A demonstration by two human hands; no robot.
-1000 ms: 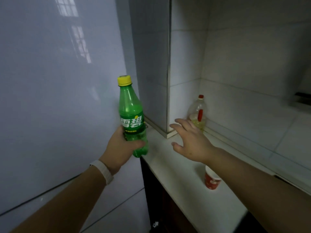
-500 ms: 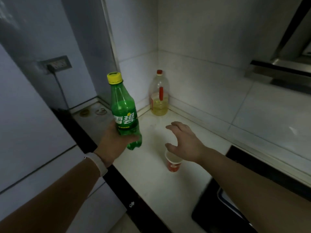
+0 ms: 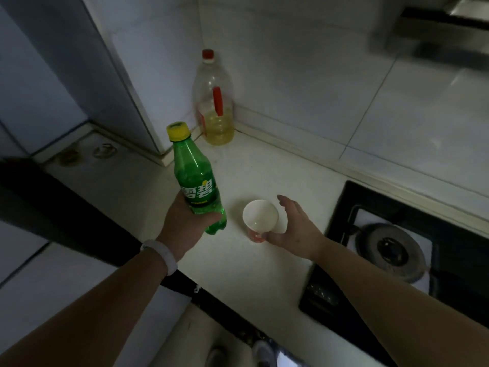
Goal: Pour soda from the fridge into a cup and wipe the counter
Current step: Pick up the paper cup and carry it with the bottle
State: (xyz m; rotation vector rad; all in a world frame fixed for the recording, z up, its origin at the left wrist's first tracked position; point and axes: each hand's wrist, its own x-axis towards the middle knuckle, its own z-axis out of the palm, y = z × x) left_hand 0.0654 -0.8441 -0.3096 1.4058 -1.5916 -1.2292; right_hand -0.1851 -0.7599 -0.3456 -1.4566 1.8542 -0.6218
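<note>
My left hand (image 3: pixel 182 223) grips a green soda bottle (image 3: pixel 195 176) low on its body. It stands upright above the white counter (image 3: pixel 238 263), and its yellow cap is still on. Just to its right a paper cup (image 3: pixel 260 215), red outside and white inside, stands upright on the counter and looks empty. My right hand (image 3: pixel 299 229) lies spread beside the cup's right side. The thumb sits at the cup's lower wall and the fingers reach past its far side without closing round it.
A large clear bottle of yellow oil (image 3: pixel 214 102) with a red cap stands in the back corner. A black gas stove (image 3: pixel 391 250) fills the counter's right end, under a range hood (image 3: pixel 436 30). The fridge (image 3: pixel 39 75) rises on the left.
The view has swung from the fridge down to the counter. My right hand has dropped from above the cup to its right side. My left hand has carried the bottle close to the cup.
</note>
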